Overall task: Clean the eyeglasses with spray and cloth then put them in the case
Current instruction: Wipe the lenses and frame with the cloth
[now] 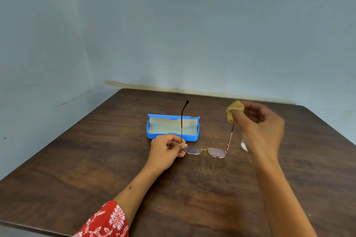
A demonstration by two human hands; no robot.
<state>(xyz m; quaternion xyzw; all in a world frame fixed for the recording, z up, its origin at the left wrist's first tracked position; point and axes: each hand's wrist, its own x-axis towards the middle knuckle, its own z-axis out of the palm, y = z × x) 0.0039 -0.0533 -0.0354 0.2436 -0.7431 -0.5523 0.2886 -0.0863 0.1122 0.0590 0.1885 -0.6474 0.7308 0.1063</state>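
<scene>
A person seated at a dark wooden table [192, 188] holds a pair of gold-rimmed eyeglasses [205, 151] with its arms unfolded, the lenses toward the person and the arms pointing away. The left hand [167, 149] pinches the frame at the hinge beside one lens, thumb and fingers curled round it, and the dark-tipped arm on that side stands up in front of the open blue case [172, 128]. The right hand [259, 123], blurred, is raised over the far end of the other arm of the eyeglasses, its fingers bunched round a crumpled yellow cloth [234, 109] that seems to wrap the arm's tip. The case rests on the table just behind the eyeglasses, lid back, pale lining showing. A small clear bottle [244, 145] peeks out behind the right wrist, mostly hidden. A red floral sleeve [107, 221] covers the left forearm; a pale blue wall [173, 34] stands behind the table
</scene>
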